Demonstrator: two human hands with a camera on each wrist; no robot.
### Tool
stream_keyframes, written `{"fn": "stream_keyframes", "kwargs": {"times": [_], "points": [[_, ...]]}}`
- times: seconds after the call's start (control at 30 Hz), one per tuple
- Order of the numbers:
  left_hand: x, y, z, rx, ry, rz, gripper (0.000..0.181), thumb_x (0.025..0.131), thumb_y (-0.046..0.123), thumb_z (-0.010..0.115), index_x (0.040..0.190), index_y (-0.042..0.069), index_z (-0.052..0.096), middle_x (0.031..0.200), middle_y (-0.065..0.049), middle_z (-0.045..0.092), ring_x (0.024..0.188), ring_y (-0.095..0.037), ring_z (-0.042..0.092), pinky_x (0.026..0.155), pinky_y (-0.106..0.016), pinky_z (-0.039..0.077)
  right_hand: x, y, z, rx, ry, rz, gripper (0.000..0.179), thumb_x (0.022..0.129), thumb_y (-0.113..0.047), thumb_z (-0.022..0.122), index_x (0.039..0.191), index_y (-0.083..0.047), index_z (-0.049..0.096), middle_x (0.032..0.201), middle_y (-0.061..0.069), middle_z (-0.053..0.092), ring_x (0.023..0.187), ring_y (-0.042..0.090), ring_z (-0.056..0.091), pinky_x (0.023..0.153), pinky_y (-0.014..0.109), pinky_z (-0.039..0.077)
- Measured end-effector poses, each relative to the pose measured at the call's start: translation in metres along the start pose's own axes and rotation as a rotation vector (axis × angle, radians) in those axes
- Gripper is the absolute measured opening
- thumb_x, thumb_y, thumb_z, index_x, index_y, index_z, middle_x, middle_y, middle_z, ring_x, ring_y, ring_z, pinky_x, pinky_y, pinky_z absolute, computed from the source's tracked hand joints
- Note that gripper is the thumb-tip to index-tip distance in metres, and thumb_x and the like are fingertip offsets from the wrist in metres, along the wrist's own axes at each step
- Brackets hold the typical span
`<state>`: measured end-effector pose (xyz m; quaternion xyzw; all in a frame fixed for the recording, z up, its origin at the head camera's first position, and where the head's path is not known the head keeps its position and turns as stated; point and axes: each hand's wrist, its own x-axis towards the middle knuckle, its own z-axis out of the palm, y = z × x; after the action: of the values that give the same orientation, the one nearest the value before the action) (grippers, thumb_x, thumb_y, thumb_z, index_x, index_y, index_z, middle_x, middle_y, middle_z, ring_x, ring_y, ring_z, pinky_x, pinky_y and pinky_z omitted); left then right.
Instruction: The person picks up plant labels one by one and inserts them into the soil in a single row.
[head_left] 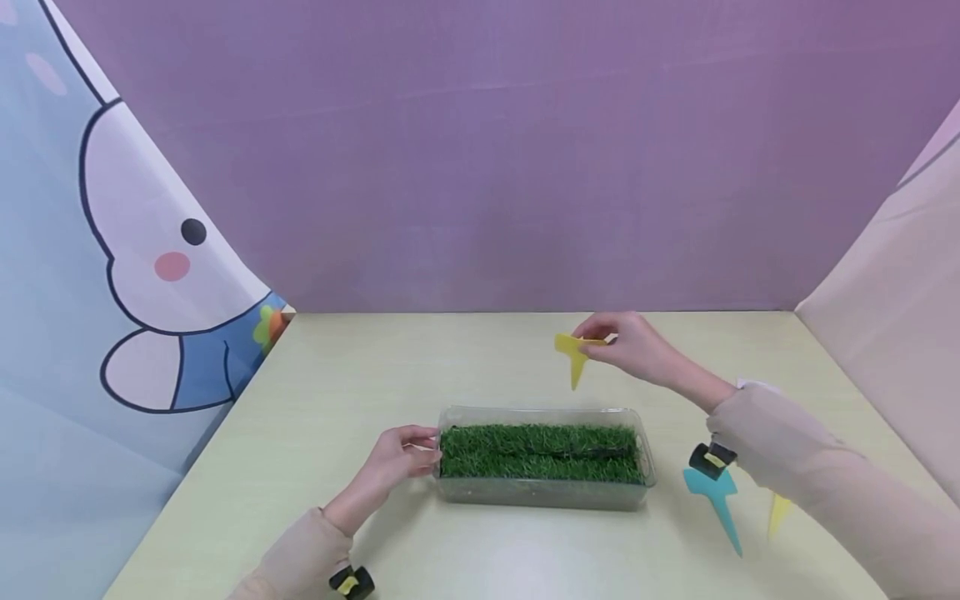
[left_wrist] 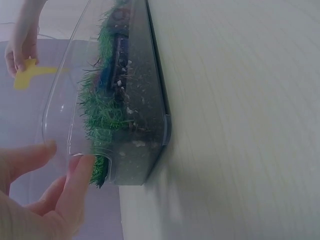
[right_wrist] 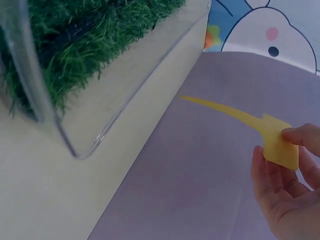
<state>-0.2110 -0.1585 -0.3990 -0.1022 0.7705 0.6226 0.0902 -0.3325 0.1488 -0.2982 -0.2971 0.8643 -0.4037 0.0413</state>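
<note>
My right hand (head_left: 628, 343) pinches a yellow T-shaped plant label (head_left: 575, 353) by its broad head, thumb on one face and fingers on the other. The label's pointed stem hangs down, above and behind a clear plastic box (head_left: 540, 493). Rows of green artificial grass (head_left: 536, 437) fill this box, split by a dark lengthwise gap. At the box's left end is my left hand (head_left: 392, 458), with its fingertips right at the end wall. In the left wrist view, the left fingers (left_wrist: 75, 187) reach the rim beside the grass, loosely bent.
A blue-green plant label (head_left: 716, 498) lies on the table (head_left: 540, 554) to the right of the box. Another yellow label (head_left: 777, 512) is partly covered by the right sleeve. A purple cloth (head_left: 480, 167) stands behind the table, with printed cloth at the left.
</note>
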Motion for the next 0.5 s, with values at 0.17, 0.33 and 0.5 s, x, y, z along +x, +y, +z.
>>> {"fn": "stream_keyframes", "kwargs": {"times": [0.17, 0.33, 0.5], "points": [[0.001, 0.003, 0.000, -0.006, 0.002, -0.004, 0.039, 0.074, -0.007, 0.060, 0.111, -0.012, 0.052, 0.091, -0.014, 0.057, 0.074, -0.022, 0.060, 0.069, -0.034, 0.055, 0.007, -0.011, 0.008, 0.015, -0.051, -0.028, 0.013, 0.080, -0.003, 0.060, 0.093, -0.002, 0.064, 0.083, 0.006, 0.063, 0.076, 0.017, 0.057, 0.063, 0.025, 0.052], [0.002, 0.006, 0.000, -0.013, 0.001, -0.009, 0.039, 0.074, -0.006, 0.060, 0.112, -0.012, 0.051, 0.091, -0.014, 0.057, 0.074, -0.021, 0.060, 0.069, -0.034, 0.055, 0.014, -0.019, 0.016, 0.015, -0.101, -0.055, 0.012, 0.080, -0.003, 0.060, 0.092, -0.002, 0.063, 0.082, 0.005, 0.063, 0.074, 0.015, 0.057, 0.060, 0.024, 0.052], [0.002, 0.009, -0.001, -0.021, -0.003, -0.002, 0.040, 0.075, -0.005, 0.060, 0.112, -0.013, 0.051, 0.091, -0.014, 0.057, 0.073, -0.020, 0.060, 0.069, -0.035, 0.055, 0.019, -0.026, 0.024, 0.027, -0.136, -0.073, 0.010, 0.081, -0.004, 0.061, 0.091, -0.002, 0.063, 0.082, 0.005, 0.062, 0.074, 0.014, 0.057, 0.060, 0.023, 0.052]]}}
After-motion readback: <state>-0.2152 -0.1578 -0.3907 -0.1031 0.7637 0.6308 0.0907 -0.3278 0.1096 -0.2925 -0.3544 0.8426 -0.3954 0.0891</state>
